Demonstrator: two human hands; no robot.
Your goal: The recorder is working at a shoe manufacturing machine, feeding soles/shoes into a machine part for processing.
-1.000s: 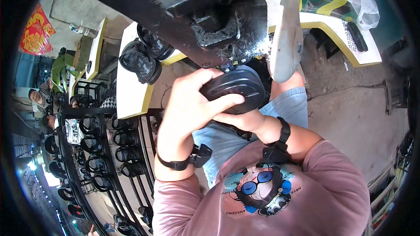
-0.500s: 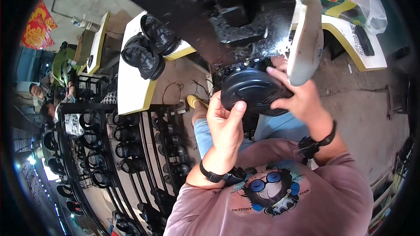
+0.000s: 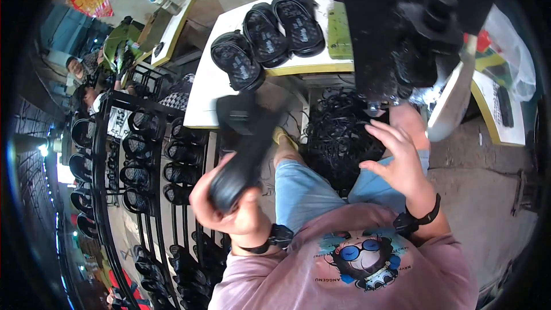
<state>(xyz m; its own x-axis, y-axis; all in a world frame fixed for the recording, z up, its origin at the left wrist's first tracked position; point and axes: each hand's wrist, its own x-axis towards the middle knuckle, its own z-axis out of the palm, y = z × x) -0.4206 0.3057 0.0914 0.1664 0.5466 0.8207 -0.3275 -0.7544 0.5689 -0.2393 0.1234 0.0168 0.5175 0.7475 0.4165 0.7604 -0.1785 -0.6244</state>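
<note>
My left hand point(image 3: 248, 225) is closed on a black sandal point(image 3: 244, 163), held tilted beside the table's near edge and smeared by motion. Its heel end sits between thumb and fingers, while the strap end points away from me. Under the dark machine point(image 3: 373, 34), my right hand point(image 3: 402, 159) is open, fingers apart and touching nothing I can see. On the white table point(image 3: 201, 89) ahead lie a left black sandal point(image 3: 235, 60), a middle one point(image 3: 265, 35) and a right one point(image 3: 298, 26).
Black trimmings point(image 3: 338, 143) are heaped beneath the machine, between my legs. A black rack point(image 3: 100, 178) of several sandals stands at left. A pale curved panel point(image 3: 453, 103) hangs right of the machine. Further off at left is another person point(image 3: 86, 97).
The sandal has left the machine and moved left in my left hand. My right hand has let go of it and opened. The view has shifted, showing more of the table.
</note>
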